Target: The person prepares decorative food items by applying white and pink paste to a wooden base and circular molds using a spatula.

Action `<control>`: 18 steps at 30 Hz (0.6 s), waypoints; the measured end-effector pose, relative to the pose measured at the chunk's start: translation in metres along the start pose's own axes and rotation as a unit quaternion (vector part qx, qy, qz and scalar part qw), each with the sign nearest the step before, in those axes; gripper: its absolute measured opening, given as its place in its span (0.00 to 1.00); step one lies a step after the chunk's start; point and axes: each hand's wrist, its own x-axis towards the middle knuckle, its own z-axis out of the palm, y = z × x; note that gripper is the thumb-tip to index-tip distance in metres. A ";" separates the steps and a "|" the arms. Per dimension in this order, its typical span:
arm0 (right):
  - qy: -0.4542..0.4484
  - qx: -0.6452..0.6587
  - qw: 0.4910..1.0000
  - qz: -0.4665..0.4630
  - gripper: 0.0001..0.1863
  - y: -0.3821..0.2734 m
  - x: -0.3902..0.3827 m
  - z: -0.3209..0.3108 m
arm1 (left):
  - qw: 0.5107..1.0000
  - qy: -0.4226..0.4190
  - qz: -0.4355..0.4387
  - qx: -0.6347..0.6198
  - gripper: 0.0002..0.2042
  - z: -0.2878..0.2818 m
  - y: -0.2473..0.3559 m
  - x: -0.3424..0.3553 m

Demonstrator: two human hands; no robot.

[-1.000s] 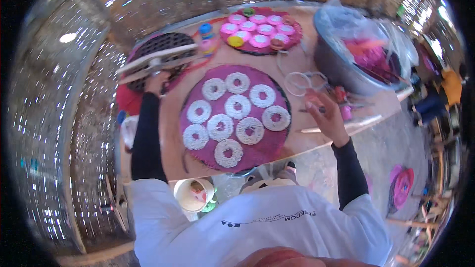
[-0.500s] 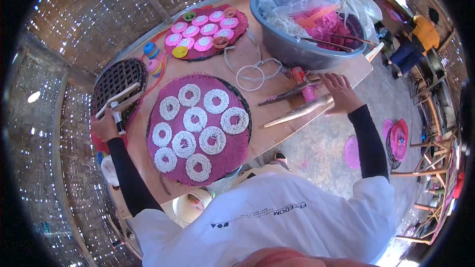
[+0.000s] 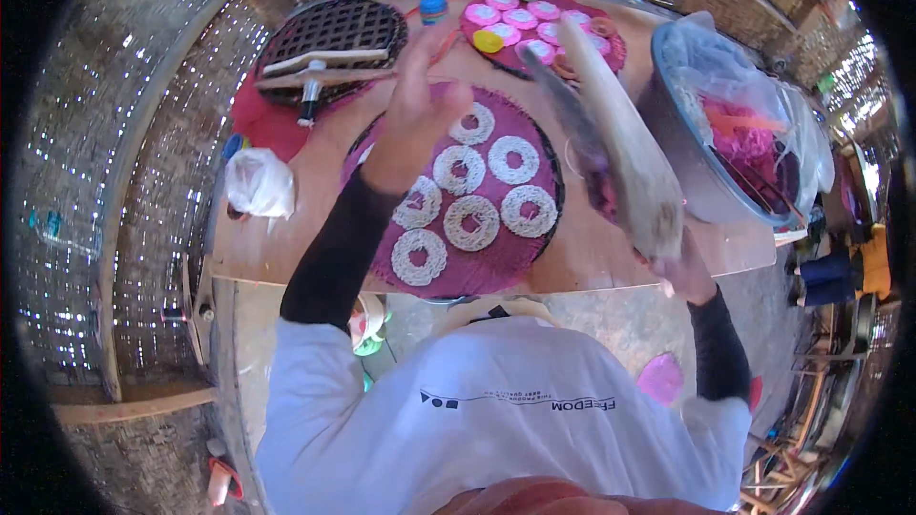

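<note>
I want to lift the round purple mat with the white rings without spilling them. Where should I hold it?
Grip the round purple mat at its bare rim, both hands on opposite sides, coming from the near table edge. It lies flat and the white rings sit loose across its middle, so keeping it level probably matters. Its far edge is partly hidden by the raised left hand.

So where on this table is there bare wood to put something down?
Bare table shows along the near edge, between the white bag and the purple mat, and right of the mat below the metal basin. The far side is crowded by the black rack and pink tray.
</note>
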 end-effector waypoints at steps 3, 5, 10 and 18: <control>-0.145 -0.015 0.989 -0.009 0.34 -0.028 0.053 0.034 | 0.950 0.060 -0.026 -0.307 0.39 -0.012 0.021 0.030; -0.189 -0.011 0.982 -0.016 0.33 -0.048 0.083 0.050 | 0.890 0.070 -0.024 -0.450 0.36 -0.033 0.026 0.045; -0.272 -0.033 0.961 0.045 0.33 -0.072 0.130 0.060 | 0.805 -0.030 0.028 -0.592 0.39 -0.070 0.007 0.060; -0.300 -0.045 0.920 0.249 0.36 -0.072 0.173 0.061 | 0.766 -0.088 -0.073 -0.632 0.29 -0.090 -0.076 0.030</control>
